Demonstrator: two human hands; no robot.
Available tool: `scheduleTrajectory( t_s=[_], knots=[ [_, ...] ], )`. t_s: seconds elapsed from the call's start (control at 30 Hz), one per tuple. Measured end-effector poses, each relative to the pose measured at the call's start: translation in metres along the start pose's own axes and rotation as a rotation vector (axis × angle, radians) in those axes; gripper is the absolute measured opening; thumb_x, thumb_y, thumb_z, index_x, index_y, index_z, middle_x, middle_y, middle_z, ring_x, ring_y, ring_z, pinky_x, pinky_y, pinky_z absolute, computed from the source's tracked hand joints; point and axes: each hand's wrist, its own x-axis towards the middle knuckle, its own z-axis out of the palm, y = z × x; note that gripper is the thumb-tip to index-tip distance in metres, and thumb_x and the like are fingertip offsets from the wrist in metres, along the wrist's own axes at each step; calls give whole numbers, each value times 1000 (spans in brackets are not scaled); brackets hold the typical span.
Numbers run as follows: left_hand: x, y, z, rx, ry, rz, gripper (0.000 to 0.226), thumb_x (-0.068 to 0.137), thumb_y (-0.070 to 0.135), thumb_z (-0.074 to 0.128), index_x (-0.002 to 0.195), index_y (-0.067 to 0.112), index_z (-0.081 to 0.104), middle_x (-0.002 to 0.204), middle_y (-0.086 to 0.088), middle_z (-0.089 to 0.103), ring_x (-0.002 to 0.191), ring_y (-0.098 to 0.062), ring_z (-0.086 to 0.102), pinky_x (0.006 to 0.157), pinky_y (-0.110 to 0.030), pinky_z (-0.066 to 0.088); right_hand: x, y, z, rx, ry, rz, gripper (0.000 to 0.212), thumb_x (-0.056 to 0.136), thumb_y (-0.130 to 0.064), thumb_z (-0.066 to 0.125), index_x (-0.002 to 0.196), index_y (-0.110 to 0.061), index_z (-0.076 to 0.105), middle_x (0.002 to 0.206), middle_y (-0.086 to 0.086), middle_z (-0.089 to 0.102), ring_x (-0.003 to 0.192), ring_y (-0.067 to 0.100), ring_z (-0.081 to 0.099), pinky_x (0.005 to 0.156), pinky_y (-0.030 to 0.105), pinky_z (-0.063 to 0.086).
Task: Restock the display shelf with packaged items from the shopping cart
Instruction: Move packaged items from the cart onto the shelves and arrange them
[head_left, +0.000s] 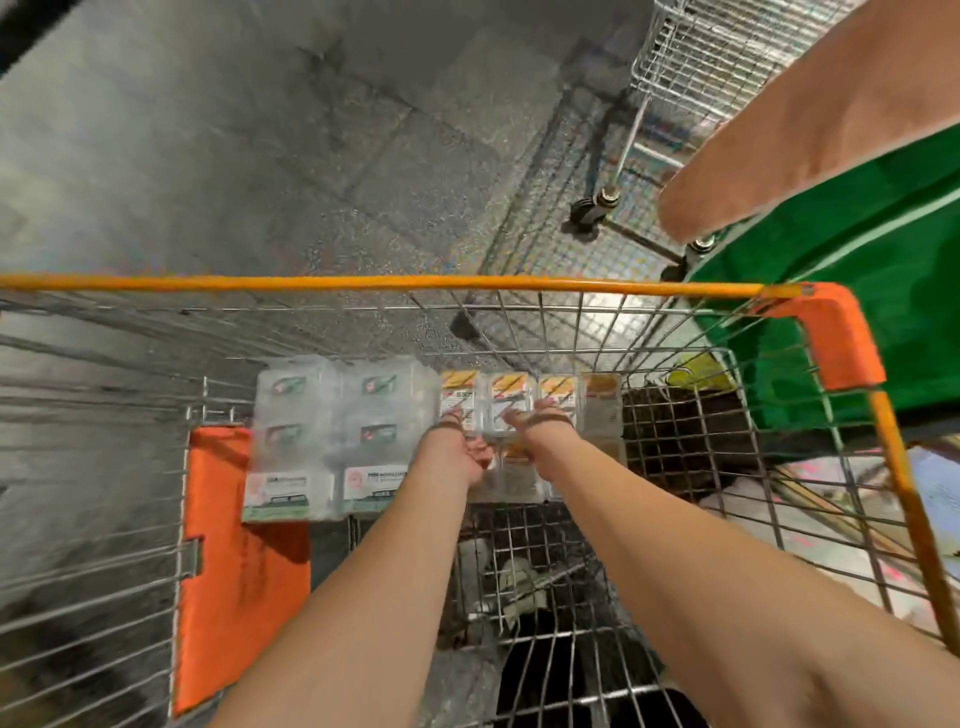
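Observation:
I look down into a wire shopping cart with an orange rim. Clear packs with green labels are stacked at its far left. Beside them stands a row of clear packs with orange labels. Both my arms reach into the cart. My left hand and my right hand flank one orange-labelled pack, with fingers curled on its sides. The image is blurred, so the finger detail is faint. No display shelf is in view.
An orange child-seat flap hangs on the cart's left wall. A green bin sits to the right, and a second wire cart stands beyond it. Another person's bare arm crosses the upper right. Grey tiled floor lies ahead.

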Motion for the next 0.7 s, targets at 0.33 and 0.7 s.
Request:
scheduleTrajectory(
  t_s=[0.33,0.7],
  knots=[
    [-8,3,2,-7,84,-45,30,100,28,52,110,0,59,67,-9,52,54,-15,43,66,-21,47,7,6,1,75,-29,83,49,100,-32,52,137,0,45,135,16,55,64,13,42,60,24,39],
    [-85,-29,2,0,-174,52,17,94,21,57,105,8,56,77,-4,56,62,-15,49,54,-23,38,-78,34,-63,370,-2,-30,39,84,-28,73,114,-4,66,80,7,58,58,12,49,51,24,40]
  ],
)
